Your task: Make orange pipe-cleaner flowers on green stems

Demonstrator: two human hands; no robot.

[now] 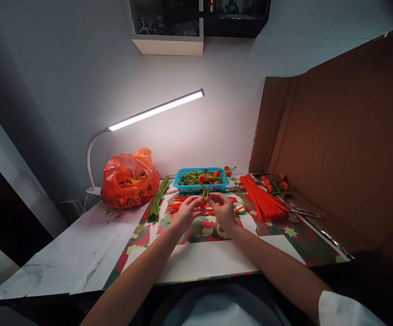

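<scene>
Green chenille forms the stem of a small pipe-cleaner flower (205, 193), its long axis near upright, the green end leaning away from the person toward the blue basket (201, 187) and an orange tuft at the lower end. It lies between the two hands, at their fingertips: the left hand (188, 212) pinches it from the left with curled fingers, the right hand (224, 211) from the right, thumb and forefinger drawn together at the stem.

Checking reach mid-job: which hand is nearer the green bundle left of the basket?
Left. The left hand is to the right of the green bundle; the right hand is farther right, past the left.
</scene>
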